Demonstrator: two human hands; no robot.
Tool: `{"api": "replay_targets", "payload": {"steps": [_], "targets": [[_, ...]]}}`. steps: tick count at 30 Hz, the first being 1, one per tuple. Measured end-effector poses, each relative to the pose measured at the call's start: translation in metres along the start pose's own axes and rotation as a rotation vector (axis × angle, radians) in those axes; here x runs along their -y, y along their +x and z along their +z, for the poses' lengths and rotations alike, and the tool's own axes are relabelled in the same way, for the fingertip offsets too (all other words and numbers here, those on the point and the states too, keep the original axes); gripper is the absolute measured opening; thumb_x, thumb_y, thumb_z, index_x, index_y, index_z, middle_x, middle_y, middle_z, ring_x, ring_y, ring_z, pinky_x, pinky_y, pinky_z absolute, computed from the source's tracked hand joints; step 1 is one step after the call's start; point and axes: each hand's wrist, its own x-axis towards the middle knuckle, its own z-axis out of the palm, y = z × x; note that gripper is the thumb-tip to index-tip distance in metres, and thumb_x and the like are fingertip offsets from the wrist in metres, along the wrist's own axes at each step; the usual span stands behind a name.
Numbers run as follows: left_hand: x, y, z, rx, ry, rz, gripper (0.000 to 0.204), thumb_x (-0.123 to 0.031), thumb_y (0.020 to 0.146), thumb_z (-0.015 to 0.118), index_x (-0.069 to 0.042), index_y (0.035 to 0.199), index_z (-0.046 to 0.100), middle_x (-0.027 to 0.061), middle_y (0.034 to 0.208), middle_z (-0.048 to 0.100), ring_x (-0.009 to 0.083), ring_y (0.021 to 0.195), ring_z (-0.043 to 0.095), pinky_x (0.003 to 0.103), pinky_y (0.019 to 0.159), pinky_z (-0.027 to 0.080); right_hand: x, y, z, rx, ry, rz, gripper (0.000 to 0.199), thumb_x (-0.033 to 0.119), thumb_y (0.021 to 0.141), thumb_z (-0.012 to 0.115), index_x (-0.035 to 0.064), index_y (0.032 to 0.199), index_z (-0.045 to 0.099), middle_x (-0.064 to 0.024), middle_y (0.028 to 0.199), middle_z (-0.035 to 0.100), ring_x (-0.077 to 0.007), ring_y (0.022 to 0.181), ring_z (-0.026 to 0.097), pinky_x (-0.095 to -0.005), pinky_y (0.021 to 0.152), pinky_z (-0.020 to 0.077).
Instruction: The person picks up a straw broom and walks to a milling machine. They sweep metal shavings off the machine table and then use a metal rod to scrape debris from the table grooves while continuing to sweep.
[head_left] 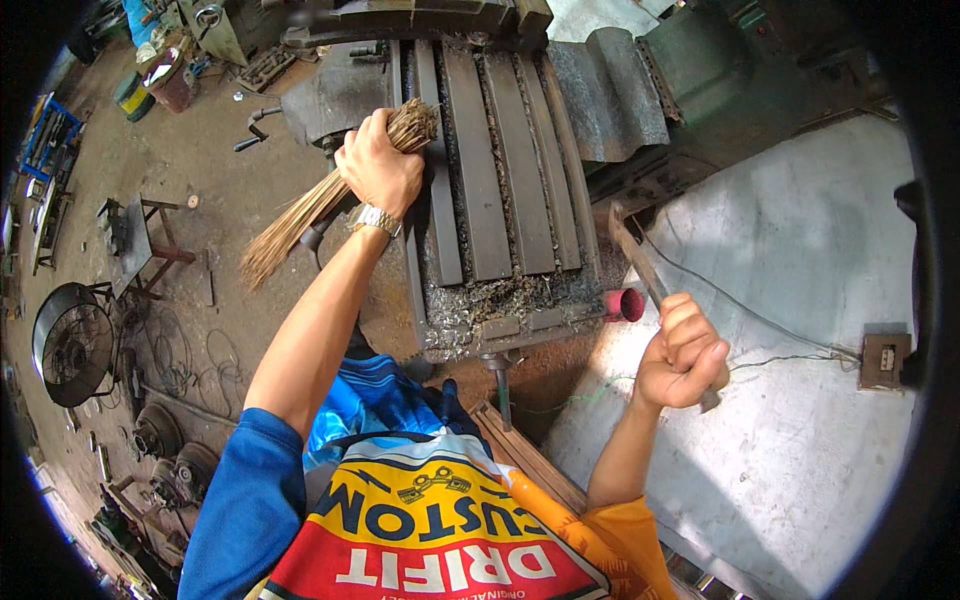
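Note:
My left hand (382,165) is closed around a bundle of stiff straw, a hand broom (298,222). Its bound end points up beside the machine table, and its loose ends fan out to the lower left. The slotted metal machine table (492,150) has metal chips (490,300) in its grooves and heaped along its near end. Right of the table, my right hand (683,358) grips a long flat bar with a bent tip (640,257), held up in the air and tilted. The bar's exact kind is not clear. A pink cup-like piece (625,305) sits at the table's right corner.
A crank handle (258,130) juts out left of the table. Cables (750,310) run over the pale floor at right to a box (884,361). A round fan (73,343), a small metal stand (150,245) and buckets (168,80) stand at left.

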Motion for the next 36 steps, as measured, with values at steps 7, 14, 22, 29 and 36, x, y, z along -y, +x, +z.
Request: {"api": "replay_targets", "payload": {"steps": [7,14,22,29,36], "targets": [[0.001,0.001,0.001,-0.007,0.013,0.003,0.034,-0.011,0.071,0.068,-0.014,0.106,0.067,0.006,0.102,0.071,0.0328,0.098,0.061,0.045,0.087,0.043,0.005,-0.001,0.003,0.03,-0.155,0.258,0.049,0.013,0.107,0.035,0.0085,0.059,0.031,-0.0038,0.052,0.032,-0.0154,0.048,0.028,-0.0357,0.053,0.0302],[0.002,0.001,0.003,0.005,0.015,0.002,0.044,-0.007,0.064,0.068,-0.014,0.108,0.066,0.0056,0.102,0.07,0.0307,0.098,0.061,0.044,0.088,0.042,0.0,-0.007,0.007,0.118,-0.193,0.349,0.043,0.004,0.102,0.04,0.0062,0.059,0.033,-0.006,0.053,0.037,-0.0176,0.05,0.034,-0.0357,0.052,0.0323],[0.001,0.0,0.0,-0.004,0.012,0.007,0.04,-0.009,0.069,0.068,-0.015,0.109,0.068,0.0055,0.102,0.071,0.0315,0.099,0.062,0.044,0.089,0.043,0.007,-0.002,0.007,0.004,0.099,0.037,0.049,0.017,0.108,0.034,0.0106,0.06,0.034,-0.0025,0.053,0.03,-0.0139,0.052,0.029,-0.0375,0.056,0.0327],[0.0,0.0,-0.003,0.02,0.003,-0.015,0.038,-0.01,0.071,0.068,-0.015,0.109,0.069,0.0068,0.103,0.072,0.0322,0.099,0.062,0.044,0.089,0.043,0.0,-0.009,0.002,-0.059,-0.119,0.288,0.047,0.01,0.106,0.039,0.0053,0.059,0.037,-0.0043,0.052,0.036,-0.0153,0.049,0.031,-0.0354,0.051,0.0298],[0.001,0.0,0.0,-0.007,0.014,0.007,0.033,-0.01,0.073,0.067,-0.012,0.106,0.068,0.0073,0.102,0.071,0.0333,0.098,0.062,0.044,0.088,0.043,0.009,-0.006,-0.001,0.127,-0.21,0.462,0.047,0.01,0.105,0.039,0.0058,0.059,0.037,-0.0051,0.053,0.038,-0.0158,0.05,0.034,-0.0362,0.052,0.0326]]}}
